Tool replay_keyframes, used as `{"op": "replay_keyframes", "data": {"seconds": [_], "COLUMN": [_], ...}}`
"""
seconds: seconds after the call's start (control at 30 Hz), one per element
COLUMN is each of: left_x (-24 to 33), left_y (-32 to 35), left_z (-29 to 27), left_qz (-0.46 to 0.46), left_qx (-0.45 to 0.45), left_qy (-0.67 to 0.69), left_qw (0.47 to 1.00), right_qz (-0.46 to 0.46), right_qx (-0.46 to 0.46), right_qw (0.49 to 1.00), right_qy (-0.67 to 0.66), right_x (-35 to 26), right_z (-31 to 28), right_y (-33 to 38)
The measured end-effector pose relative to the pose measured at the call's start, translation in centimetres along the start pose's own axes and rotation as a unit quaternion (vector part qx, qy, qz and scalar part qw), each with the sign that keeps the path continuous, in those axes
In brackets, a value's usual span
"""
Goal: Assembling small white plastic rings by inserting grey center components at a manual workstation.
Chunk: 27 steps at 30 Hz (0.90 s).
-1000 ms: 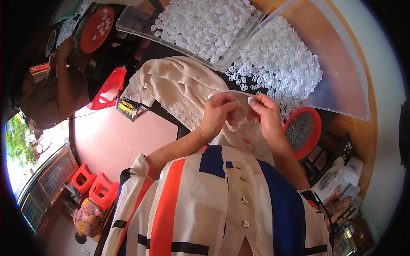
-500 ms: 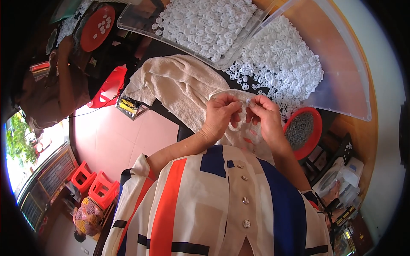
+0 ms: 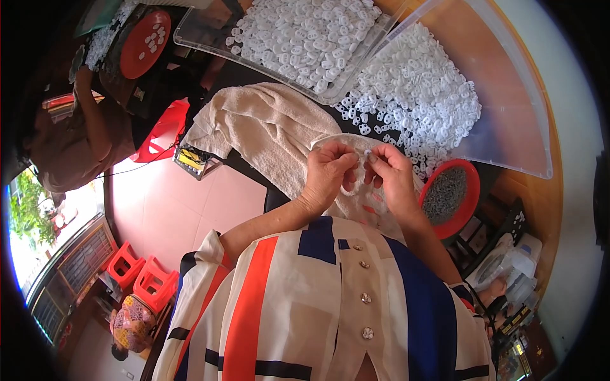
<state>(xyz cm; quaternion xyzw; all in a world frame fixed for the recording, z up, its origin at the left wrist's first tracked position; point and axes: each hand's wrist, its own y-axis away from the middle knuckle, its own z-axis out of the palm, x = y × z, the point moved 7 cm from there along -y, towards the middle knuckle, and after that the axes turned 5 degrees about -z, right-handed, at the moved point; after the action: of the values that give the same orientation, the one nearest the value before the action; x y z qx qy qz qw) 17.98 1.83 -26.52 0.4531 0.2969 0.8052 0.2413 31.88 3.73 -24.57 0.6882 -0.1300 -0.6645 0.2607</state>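
Observation:
My left hand [image 3: 328, 174] and my right hand [image 3: 391, 174] meet over a beige towel [image 3: 267, 130] spread in front of me. Between the fingertips of both hands sits a small white plastic piece [image 3: 366, 154], pinched from each side. Just beyond my hands lies a loose heap of white plastic pieces [image 3: 416, 101] on a clear sheet. A clear tray [image 3: 210, 32] farther back holds many more of the same pieces. To the right of my right hand stands a red bowl [image 3: 467, 213] filled with small dark parts.
A red round lid [image 3: 143, 47] with several white pieces lies at the far left on a dark table. Another person [image 3: 67, 140] sits at the left. Red stools [image 3: 136, 276] stand on the pink floor below. Clear bottles and boxes [image 3: 508, 273] crowd the lower right.
My hands have stayed together over the towel; the fingers have shifted slightly around the small white piece.

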Motion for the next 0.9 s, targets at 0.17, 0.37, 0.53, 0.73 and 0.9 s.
{"op": "replay_keyframes", "data": {"seconds": [0.17, 0.37, 0.53, 0.73, 0.9], "left_x": [0.4, 0.2, 0.4, 0.5, 0.8], "left_y": [0.3, 0.1, 0.2, 0.6, 1.0], "left_z": [0.2, 0.2, 0.2, 0.5, 0.8], "left_qz": [0.014, 0.009, 0.007, 0.011, 0.027], "left_qx": [0.002, -0.001, -0.004, -0.007, -0.017], "left_qy": [-0.025, -0.040, -0.037, -0.034, -0.060], "left_qw": [1.000, 0.999, 0.999, 0.999, 0.998], "right_qz": [-0.074, -0.041, -0.098, -0.083, -0.070], "right_qx": [0.017, 0.005, 0.011, 0.013, -0.001], "right_qw": [0.992, 0.998, 0.988, 0.993, 0.995], "right_qy": [0.106, 0.049, 0.119, 0.085, 0.064], "right_x": [-0.4, 0.1, -0.7, -0.7, -0.8], "right_z": [-0.3, -0.3, -0.3, -0.2, -0.2], "right_y": [0.0, -0.1, -0.1, 0.1, 0.2]}}
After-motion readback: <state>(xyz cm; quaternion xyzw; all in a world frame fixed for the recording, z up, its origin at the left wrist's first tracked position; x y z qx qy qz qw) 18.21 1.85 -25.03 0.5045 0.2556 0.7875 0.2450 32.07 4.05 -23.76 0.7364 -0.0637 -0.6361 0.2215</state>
